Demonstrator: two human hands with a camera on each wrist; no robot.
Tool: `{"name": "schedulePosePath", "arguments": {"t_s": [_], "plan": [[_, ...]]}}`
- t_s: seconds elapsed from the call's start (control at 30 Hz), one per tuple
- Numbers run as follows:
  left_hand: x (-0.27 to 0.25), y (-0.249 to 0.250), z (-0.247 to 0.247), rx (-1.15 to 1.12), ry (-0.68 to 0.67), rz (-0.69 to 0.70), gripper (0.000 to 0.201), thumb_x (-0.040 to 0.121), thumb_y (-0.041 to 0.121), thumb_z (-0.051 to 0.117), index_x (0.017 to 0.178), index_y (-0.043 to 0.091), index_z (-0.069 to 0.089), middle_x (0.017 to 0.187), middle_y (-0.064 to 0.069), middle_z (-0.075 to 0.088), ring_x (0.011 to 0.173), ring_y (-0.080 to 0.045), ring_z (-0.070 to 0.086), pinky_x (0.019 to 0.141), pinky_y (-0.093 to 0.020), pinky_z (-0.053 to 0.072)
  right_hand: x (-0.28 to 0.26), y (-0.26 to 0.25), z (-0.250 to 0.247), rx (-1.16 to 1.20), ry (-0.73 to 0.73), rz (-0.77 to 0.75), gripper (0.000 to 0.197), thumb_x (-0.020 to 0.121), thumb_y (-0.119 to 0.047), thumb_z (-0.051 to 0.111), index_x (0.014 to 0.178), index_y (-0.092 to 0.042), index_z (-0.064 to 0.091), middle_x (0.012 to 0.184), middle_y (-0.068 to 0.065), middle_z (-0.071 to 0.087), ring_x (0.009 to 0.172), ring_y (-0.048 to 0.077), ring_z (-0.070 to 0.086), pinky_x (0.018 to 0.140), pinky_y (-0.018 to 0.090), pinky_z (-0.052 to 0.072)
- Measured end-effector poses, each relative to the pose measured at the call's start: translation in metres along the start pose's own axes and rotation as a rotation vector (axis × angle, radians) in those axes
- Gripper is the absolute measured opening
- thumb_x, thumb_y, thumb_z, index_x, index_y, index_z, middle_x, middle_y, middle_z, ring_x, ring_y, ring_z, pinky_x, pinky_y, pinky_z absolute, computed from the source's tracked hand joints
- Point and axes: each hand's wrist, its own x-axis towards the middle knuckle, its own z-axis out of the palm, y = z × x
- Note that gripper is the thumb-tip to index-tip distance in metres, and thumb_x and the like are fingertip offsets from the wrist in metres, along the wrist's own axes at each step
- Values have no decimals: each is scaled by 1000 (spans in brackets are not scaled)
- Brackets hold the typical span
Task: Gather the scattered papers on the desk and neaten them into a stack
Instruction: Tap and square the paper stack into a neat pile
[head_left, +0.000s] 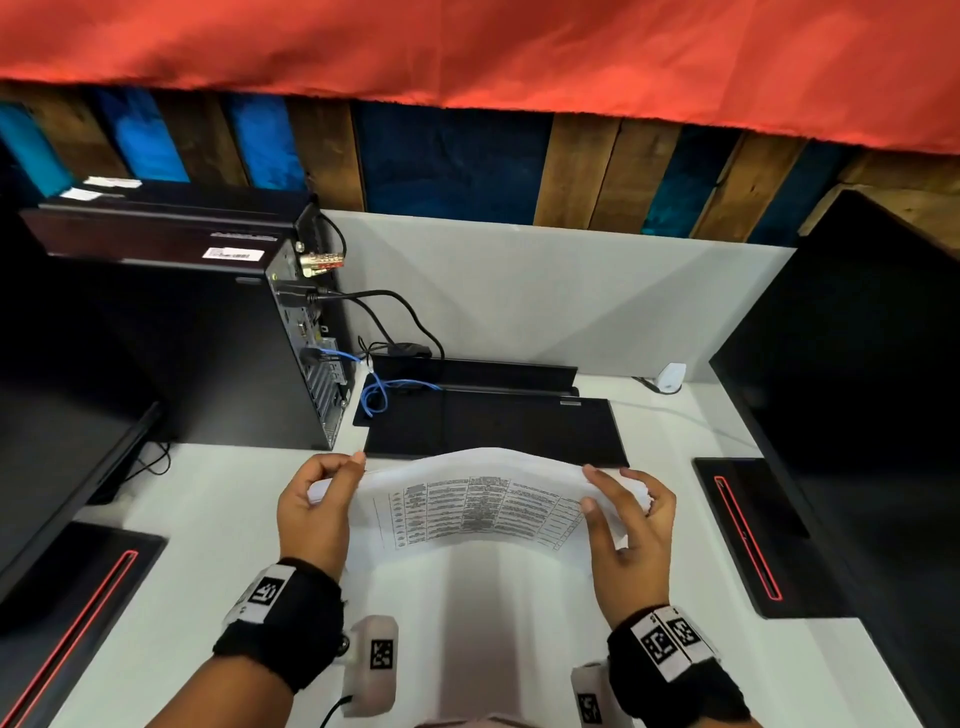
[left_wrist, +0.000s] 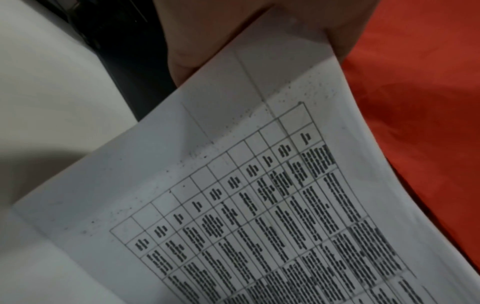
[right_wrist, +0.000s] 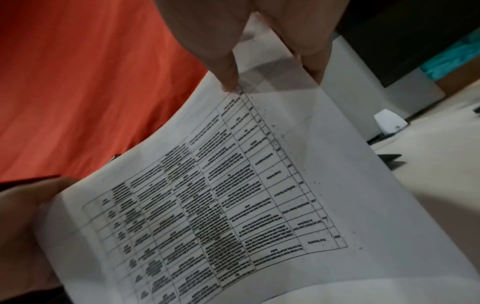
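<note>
The papers (head_left: 478, 512) are held above the white desk (head_left: 218, 499), bowed upward in the middle, directly in front of the black keyboard (head_left: 493, 423); the top sheet carries a printed table whose text is too blurred to read in any view; the number of sheets cannot be told, though several offset edges show at each end. The left hand (head_left: 311, 512) pinches the left end of the papers between thumb and curled fingers; the right hand (head_left: 626, 535) holds the right end, thumb on top and fingers curled behind; the papers hide the fingertips behind them. In the left wrist view the thumb (left_wrist: 205, 41) lies on the top sheet near its corner and the rest of the hand is cut off by the frame; in the right wrist view two fingertips (right_wrist: 228, 80) press the sheet edge.

The near half of the papers blurs into pale glare at the bottom of the head view. Left of the keyboard stands a black computer tower (head_left: 208, 343) with cables (head_left: 384, 312) plugged in, including a blue cable (head_left: 384, 392); a dark monitor (head_left: 852, 415) stands to the right of the keyboard, another (head_left: 62, 457) to the far left, both cut off by the frame. Behind the keyboard rises a white partition (head_left: 571, 291); above it are wood and blue panels (head_left: 457, 161); red cloth (head_left: 467, 47) crosses the top.
</note>
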Motion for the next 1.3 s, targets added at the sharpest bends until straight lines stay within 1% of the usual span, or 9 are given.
{"name": "schedulePosePath", "arguments": {"t_s": [0.17,0.4,0.7,0.77,0.87,0.93,1.07,1.17,1.3], "plan": [[0,-7,-5,-37,53,-21,8,82,31,68,83,24,65,96,-10,68,88,-22,60,84,-37,47,0,-1,1,-9,12,58,47,92,-16,58,113,-57,48,119,-2,45,106,-19,43,87,-6,33],[-3,-7,-4,-35,65,-49,30,70,47,65,93,29,62,99,-3,62,93,-24,58,91,-48,48,-1,1,1,-26,-55,79,43,96,-16,51,118,-51,40,117,-3,47,107,-20,42,85,-5,33],[-4,-13,-4,-115,3,-98,28,80,35,70,103,23,60,101,-6,66,95,-23,62,89,-38,50,-6,1,-2,-39,-112,93,44,91,-27,59,126,-53,49,121,-10,35,110,-14,44,87,38,57],[-2,-15,-5,-130,9,-118,23,81,32,69,100,23,60,98,-4,65,93,-23,61,83,-34,49,-6,-2,-2,-54,-108,72,41,91,-26,60,121,-54,53,122,-12,33,110,-17,42,88,31,56],[1,-16,-6,-121,14,-123,17,78,37,64,93,29,61,92,1,64,91,-21,59,79,-32,46,-5,-9,0,-58,-62,12,43,91,-18,61,112,-55,58,127,-5,36,108,-22,40,84,-3,39],[2,-18,-7,-110,12,-136,21,82,38,65,98,25,62,95,-1,66,93,-23,61,82,-34,48,-3,-11,0,-71,-53,-11,45,91,-16,60,108,-57,60,126,-5,37,108,-20,40,83,-2,38],[7,-23,-7,-136,49,-195,68,77,50,69,132,14,51,127,-7,61,116,-26,57,105,-40,41,3,-11,-2,-79,-12,-90,49,89,-2,61,104,-48,67,123,-2,40,116,-16,37,90,-1,34],[8,-15,-5,-166,50,-209,55,91,36,57,140,15,43,125,2,51,114,-18,49,97,-30,34,4,-13,-2,-56,-11,-108,54,89,2,60,101,-50,69,127,1,40,116,-14,37,91,-4,30],[0,-8,-4,-118,-24,-131,57,83,52,60,126,14,54,118,-2,63,108,-21,59,94,-33,44,1,-10,-2,-113,-28,-132,52,89,1,59,112,-45,67,136,-1,34,112,3,45,92,-1,32]]}}
